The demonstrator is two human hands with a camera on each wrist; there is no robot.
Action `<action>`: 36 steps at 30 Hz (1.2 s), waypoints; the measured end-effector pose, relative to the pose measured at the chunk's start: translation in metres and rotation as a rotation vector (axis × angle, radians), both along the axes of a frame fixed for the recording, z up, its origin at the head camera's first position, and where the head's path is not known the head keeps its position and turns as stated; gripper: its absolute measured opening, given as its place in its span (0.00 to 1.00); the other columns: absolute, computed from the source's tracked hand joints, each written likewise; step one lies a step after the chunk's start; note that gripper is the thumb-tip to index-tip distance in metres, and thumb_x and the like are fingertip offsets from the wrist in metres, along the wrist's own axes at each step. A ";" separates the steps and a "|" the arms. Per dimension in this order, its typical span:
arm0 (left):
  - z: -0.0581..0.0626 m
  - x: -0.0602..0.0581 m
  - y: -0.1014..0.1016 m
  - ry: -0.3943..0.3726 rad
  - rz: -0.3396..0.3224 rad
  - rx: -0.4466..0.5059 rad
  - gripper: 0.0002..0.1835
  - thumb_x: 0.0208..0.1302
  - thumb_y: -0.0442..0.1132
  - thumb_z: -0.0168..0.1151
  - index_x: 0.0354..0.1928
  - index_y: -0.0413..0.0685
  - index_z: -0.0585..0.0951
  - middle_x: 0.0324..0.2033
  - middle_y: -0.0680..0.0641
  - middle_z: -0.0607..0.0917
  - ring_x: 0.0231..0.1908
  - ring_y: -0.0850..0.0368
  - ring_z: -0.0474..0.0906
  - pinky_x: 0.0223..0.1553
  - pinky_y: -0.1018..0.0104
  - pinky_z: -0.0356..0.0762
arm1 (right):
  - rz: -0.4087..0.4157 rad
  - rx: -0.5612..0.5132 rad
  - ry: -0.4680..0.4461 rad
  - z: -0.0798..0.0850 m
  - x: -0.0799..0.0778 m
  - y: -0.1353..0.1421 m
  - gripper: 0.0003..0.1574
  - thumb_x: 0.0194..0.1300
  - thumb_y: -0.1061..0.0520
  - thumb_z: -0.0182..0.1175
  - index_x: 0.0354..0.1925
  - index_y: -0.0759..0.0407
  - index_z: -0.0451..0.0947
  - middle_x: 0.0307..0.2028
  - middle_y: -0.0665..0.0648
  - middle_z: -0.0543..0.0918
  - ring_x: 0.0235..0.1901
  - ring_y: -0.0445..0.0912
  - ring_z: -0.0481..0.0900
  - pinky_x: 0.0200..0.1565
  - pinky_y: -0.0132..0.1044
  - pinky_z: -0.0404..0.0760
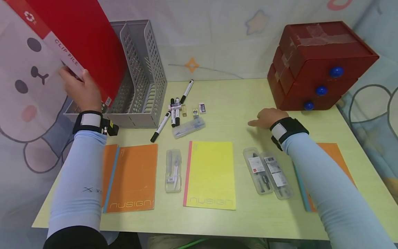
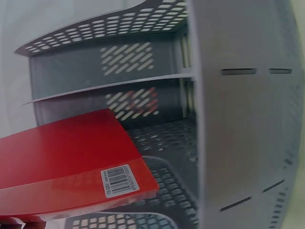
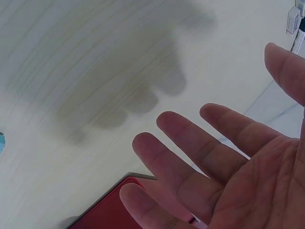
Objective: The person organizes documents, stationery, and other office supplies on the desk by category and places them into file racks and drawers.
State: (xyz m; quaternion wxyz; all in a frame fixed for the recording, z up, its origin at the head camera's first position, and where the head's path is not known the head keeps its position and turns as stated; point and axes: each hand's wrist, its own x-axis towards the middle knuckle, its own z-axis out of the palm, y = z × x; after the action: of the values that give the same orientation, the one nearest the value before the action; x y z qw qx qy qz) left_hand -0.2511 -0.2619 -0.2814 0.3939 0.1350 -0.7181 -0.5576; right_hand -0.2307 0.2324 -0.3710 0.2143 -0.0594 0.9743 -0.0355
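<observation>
My left hand [image 1: 81, 86] grips a red clip file [image 1: 84, 45] by its white-labelled spine, the fingers hooked into the spine. The file is tilted over the grey perforated file rack [image 1: 133, 119]. In the left wrist view, the lower corner of the file, with a barcode sticker [image 2: 120, 181], overlaps the rack's slots. At the right, my right hand [image 1: 268, 118] hovers over the table, holding nothing. Its fingers [image 3: 190, 157] are spread and relaxed in the right wrist view, casting a shadow on the tabletop.
A dark red drawer box [image 1: 323, 62] with blue knobs stands at the back right. Several markers [image 1: 161, 125], erasers [image 1: 202, 108] and a pen case [image 1: 188, 128] lie mid-table. In front are orange notebooks [image 1: 132, 176], a yellow notebook [image 1: 211, 173] and clear cases [image 1: 173, 171].
</observation>
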 end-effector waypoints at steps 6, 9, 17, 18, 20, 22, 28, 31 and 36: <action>-0.036 -0.013 -0.008 -0.102 -0.014 0.007 0.21 0.63 0.47 0.52 0.56 0.57 0.61 0.55 0.57 0.70 0.55 0.65 0.67 0.55 0.67 0.62 | -0.001 -0.005 0.002 -0.001 0.000 -0.002 0.41 0.60 0.34 0.48 0.56 0.66 0.70 0.53 0.69 0.72 0.49 0.61 0.71 0.46 0.58 0.67; -0.050 -0.014 -0.011 -0.128 -0.036 0.049 0.20 0.64 0.45 0.51 0.56 0.57 0.60 0.56 0.56 0.68 0.56 0.65 0.64 0.57 0.66 0.61 | 0.004 -0.011 -0.004 -0.003 -0.001 -0.002 0.42 0.60 0.34 0.48 0.56 0.67 0.70 0.53 0.69 0.72 0.48 0.61 0.71 0.46 0.58 0.68; -0.081 -0.010 -0.012 -0.243 0.024 0.096 0.18 0.65 0.44 0.51 0.55 0.58 0.62 0.56 0.55 0.69 0.56 0.64 0.65 0.56 0.65 0.62 | -0.011 0.002 -0.024 -0.006 -0.003 0.001 0.43 0.60 0.33 0.48 0.56 0.66 0.70 0.52 0.68 0.73 0.47 0.60 0.71 0.45 0.58 0.68; -0.084 -0.010 -0.011 -0.266 0.040 0.092 0.18 0.65 0.45 0.51 0.55 0.58 0.62 0.56 0.55 0.69 0.56 0.63 0.66 0.56 0.64 0.62 | -0.011 0.002 -0.023 -0.006 -0.003 0.001 0.43 0.60 0.33 0.48 0.56 0.66 0.70 0.52 0.68 0.73 0.47 0.60 0.72 0.45 0.58 0.68; -0.087 -0.009 -0.010 -0.323 0.066 0.087 0.19 0.64 0.48 0.52 0.54 0.58 0.63 0.57 0.56 0.70 0.55 0.63 0.66 0.56 0.63 0.63 | -0.013 0.000 -0.021 -0.005 -0.002 0.001 0.42 0.60 0.33 0.48 0.56 0.66 0.70 0.52 0.68 0.73 0.47 0.60 0.72 0.45 0.58 0.68; -0.088 -0.008 -0.010 -0.380 0.083 0.086 0.20 0.63 0.51 0.52 0.54 0.60 0.63 0.57 0.58 0.70 0.56 0.63 0.66 0.56 0.61 0.63 | -0.014 0.000 -0.015 -0.005 -0.001 0.001 0.42 0.60 0.33 0.48 0.55 0.66 0.70 0.52 0.68 0.73 0.47 0.60 0.72 0.45 0.58 0.69; -0.082 -0.005 -0.010 -0.496 0.090 0.080 0.25 0.60 0.56 0.53 0.58 0.66 0.58 0.59 0.60 0.67 0.57 0.61 0.65 0.57 0.57 0.62 | -0.010 -0.001 -0.009 -0.004 0.002 0.000 0.41 0.60 0.34 0.48 0.55 0.67 0.71 0.52 0.68 0.73 0.46 0.59 0.72 0.45 0.57 0.69; -0.080 -0.003 -0.009 -0.476 0.087 0.092 0.28 0.60 0.55 0.53 0.60 0.66 0.55 0.59 0.59 0.67 0.57 0.62 0.65 0.57 0.59 0.62 | -0.004 -0.008 -0.003 -0.002 0.003 0.000 0.41 0.60 0.35 0.48 0.54 0.67 0.71 0.51 0.68 0.73 0.45 0.59 0.73 0.44 0.57 0.69; -0.075 -0.001 -0.005 -0.377 0.136 0.040 0.33 0.61 0.54 0.51 0.65 0.65 0.49 0.60 0.59 0.61 0.58 0.66 0.59 0.56 0.67 0.59 | 0.002 -0.016 -0.011 0.000 0.005 -0.002 0.41 0.60 0.35 0.49 0.55 0.67 0.70 0.52 0.69 0.73 0.46 0.59 0.72 0.45 0.57 0.69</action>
State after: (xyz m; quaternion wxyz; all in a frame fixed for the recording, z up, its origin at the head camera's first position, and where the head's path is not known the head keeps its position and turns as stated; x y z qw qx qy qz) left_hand -0.2517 -0.2672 -0.3567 0.2864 0.2931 -0.7573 -0.5086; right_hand -0.2261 0.2309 -0.3708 0.2194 -0.0618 0.9727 -0.0434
